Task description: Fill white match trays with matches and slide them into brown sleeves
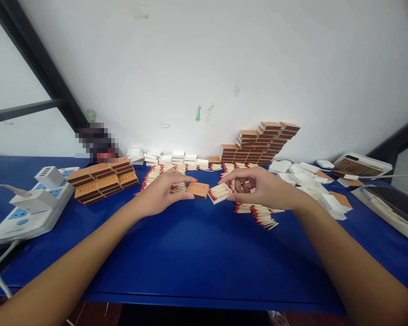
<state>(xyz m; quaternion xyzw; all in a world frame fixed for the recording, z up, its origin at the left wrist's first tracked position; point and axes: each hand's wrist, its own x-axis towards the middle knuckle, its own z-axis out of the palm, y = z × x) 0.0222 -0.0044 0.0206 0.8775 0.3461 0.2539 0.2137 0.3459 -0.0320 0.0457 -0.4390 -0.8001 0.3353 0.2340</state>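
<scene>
the matchbox tray (219, 193), filled with red-tipped matches, is pinched at its edge by the right hand (253, 185); just beside it, the left hand (172, 192) grips the orange sleeve (198, 189) between thumb and fingers. tipping the tray could spill matches, and squeezing hard might buckle its thin wall. loose matches (263, 216) lie near the right hand, so a sideways sweep may scatter them; the blue table (197, 258) offers room toward its front edge
</scene>
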